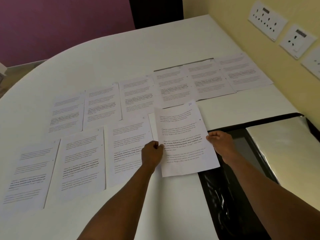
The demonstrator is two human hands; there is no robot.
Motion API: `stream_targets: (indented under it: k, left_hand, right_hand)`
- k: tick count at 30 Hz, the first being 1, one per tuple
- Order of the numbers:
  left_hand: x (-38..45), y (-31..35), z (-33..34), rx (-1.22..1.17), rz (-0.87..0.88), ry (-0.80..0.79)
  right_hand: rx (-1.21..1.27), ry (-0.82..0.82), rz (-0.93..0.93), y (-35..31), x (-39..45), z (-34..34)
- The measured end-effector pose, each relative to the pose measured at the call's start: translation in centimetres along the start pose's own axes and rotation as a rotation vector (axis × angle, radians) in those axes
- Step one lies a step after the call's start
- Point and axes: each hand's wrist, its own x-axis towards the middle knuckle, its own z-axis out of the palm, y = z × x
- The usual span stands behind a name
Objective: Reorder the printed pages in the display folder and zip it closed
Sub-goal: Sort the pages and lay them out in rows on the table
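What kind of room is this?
Probably an office or study room: a big white table covered with printed pages, wall sockets beside it, and a black folder lying open.

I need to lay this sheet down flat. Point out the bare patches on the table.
The table is bare beyond the far row of pages, towards the purple wall. A smaller patch lies between the open folder and that row. The left half is crowded with pages. Both hands hold page 10.

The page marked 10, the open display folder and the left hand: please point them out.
page marked 10 (183,135), head view, middle of the sheet.
display folder (223,191), head view, black left panel.
left hand (152,152), head view, back of the hand.
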Motion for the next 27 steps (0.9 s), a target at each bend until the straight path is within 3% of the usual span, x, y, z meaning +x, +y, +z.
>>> stream_targets:
  k: [8,10,19,27]
  left_hand:
    - [1.5,-0.1,0.6,0.197,0.005,0.016]
    - [5.0,0.1,4.2,0.280,-0.071,0.022]
    - [5.0,0.0,3.6,0.377,-0.042,0.119]
    - [3.4,-0.3,2.6,0.396,-0.013,0.121]
  right_hand:
    - [-0.038,-0.013,-0.021,-0.1,1.6,0.6]
    - [-0.109,-0.041,0.055,1.6,7.0,0.8]
    - [-0.350,-0.019,-0.120,1.3,6.2,1.8]
    - [-0.410,0.041,-0.216,0.9,4.5,1.8]
